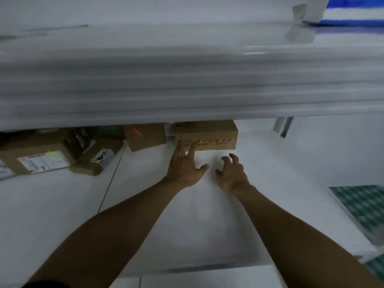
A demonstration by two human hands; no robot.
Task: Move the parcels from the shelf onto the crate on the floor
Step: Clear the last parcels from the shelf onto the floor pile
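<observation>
1. The box [205, 134] at the back of the lower shelf [270, 163] is brown cardboard, with a band of red print along its front face
2. The second box [145, 138], to its left, is the same brown, with a red mark near its top edge
3. The big box [37, 150] at far left is brown, and its white label [43, 163] has dark print and a bright green spot
4. The small box [89, 169] beside it is brown, with a white sticker [104, 156] printed in black
5. The lower shelf is plain white; the upper shelf [187, 80] is whitish grey and blurred
6. The bag [353, 13] at top right is blue with white stripes
7. The packet [363, 208] at the right edge is checked green and white
</observation>
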